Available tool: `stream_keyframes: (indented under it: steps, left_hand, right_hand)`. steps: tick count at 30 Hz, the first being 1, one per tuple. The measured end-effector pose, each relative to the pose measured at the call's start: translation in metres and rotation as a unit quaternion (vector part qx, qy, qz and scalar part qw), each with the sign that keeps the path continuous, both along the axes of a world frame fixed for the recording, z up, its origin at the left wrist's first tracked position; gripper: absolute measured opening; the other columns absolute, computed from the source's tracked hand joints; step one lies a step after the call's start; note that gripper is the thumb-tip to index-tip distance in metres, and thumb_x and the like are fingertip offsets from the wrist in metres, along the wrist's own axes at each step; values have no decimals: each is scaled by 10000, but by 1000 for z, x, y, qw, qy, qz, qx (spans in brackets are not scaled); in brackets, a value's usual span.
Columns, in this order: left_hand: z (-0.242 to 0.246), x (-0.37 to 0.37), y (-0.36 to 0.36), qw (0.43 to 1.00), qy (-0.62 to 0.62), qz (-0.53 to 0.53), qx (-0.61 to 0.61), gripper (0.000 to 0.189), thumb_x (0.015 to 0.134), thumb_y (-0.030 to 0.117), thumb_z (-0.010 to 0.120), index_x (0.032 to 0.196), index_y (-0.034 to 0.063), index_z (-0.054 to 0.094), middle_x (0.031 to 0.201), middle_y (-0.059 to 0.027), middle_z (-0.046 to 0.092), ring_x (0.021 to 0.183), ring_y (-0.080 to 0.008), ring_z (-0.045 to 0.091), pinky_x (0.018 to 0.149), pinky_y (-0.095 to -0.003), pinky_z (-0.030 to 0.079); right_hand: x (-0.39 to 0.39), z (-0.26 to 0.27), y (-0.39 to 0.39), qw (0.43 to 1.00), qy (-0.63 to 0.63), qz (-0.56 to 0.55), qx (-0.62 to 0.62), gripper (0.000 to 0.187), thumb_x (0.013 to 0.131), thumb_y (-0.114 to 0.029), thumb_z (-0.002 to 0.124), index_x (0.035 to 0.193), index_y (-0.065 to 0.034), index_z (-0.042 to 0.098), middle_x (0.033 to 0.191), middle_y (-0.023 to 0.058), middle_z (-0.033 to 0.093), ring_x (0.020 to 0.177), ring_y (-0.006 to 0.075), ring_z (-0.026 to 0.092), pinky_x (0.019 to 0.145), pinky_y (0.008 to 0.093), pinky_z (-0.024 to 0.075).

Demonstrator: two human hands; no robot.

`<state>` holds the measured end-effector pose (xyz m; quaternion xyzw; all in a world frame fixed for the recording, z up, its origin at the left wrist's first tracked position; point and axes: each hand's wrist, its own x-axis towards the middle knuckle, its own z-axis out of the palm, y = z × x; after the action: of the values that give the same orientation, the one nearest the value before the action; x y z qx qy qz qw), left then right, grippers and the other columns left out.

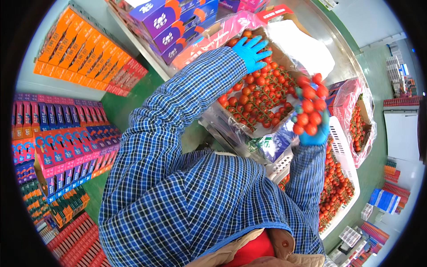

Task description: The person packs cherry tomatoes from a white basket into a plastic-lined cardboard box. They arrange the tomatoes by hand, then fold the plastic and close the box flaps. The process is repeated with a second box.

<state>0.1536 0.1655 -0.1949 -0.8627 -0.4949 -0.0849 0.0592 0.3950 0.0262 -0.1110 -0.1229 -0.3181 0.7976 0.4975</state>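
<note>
My left hand (252, 53), in a blue glove, rests spread on red cherry tomatoes (263, 93) at the far side of a cardboard box. The tomatoes are on the vine and fill the plastic-lined box (230, 26) in front of me. In my right hand (315, 135), also gloved in blue, hangs a truss of cherry tomatoes (309, 106), blurred and raised beside the box's right edge. The fingers are partly hidden behind the fruit. Below that arm stands a white plastic crate (350, 187) holding many more vine tomatoes.
A second lined box (360, 126) with tomatoes stands at the right. White sheet material (300, 46) lies behind the main box on the metal table (337, 50). Purple cartons (163, 23) are stacked at the back left. Orange cartons (83, 50) and pink cartons (63, 150) line the left.
</note>
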Motion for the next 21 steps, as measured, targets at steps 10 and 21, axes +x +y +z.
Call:
stream_keyframes:
  steps: [10, 21]
  left_hand:
    - [-15, 0, 6, 999, -37, 2, 16, 538, 903, 450, 414, 1402, 293, 289, 1497, -41, 183, 1384, -269, 147, 1092, -532, 142]
    - [-13, -19, 9, 987, 124, 7, 97, 563, 896, 440, 422, 1410, 256, 285, 1478, -68, 238, 1367, -291, 189, 1066, -566, 136]
  right_hand:
    - [-49, -42, 1, 595, -691, 89, 402, 419, 690, -62, 683, 1064, -86, 495, 1057, 137, 505, 936, 278, 561, 789, 379, 472]
    - [-101, -54, -26, 478, -778, 24, 407, 218, 831, -147, 513, 1036, -97, 570, 1059, 147, 553, 967, 300, 589, 722, 426, 513]
